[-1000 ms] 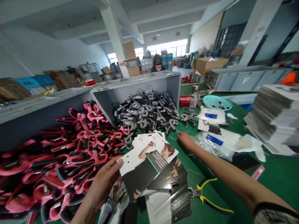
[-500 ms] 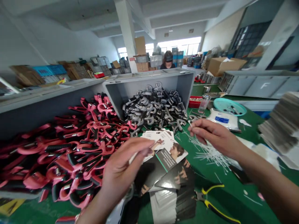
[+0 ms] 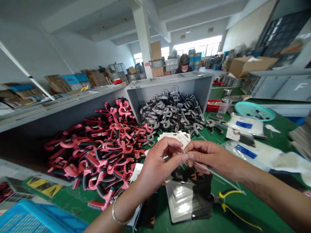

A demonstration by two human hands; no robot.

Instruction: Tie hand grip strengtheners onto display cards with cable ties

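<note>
My left hand (image 3: 157, 163) and my right hand (image 3: 209, 157) meet in the middle of the view above the green table (image 3: 245, 207). Both pinch a thin white cable tie (image 3: 218, 176) that runs down to the right from my fingertips. Just behind the fingers shows the top of a white printed card (image 3: 176, 137); whether my left hand holds it I cannot tell. Under my hands lies a stack of dark printed cards (image 3: 189, 197). A heap of pink hand grippers (image 3: 107, 149) spreads to the left, and grey-black hand grippers (image 3: 170, 111) spill from a tipped grey crate (image 3: 194, 85).
Yellow-handled pliers (image 3: 233, 207) lie at the right of the cards. Bags of white ties (image 3: 247, 152), a teal dish (image 3: 255, 111), a red tray (image 3: 212, 105) and a glass jar (image 3: 223, 108) sit at the right. A blue crate (image 3: 31, 220) is at the lower left. A person (image 3: 184, 63) sits far behind.
My right hand drew back from the bags of ties with one tie and came to my left hand. My left hand rose from the card stack. The view swung left.
</note>
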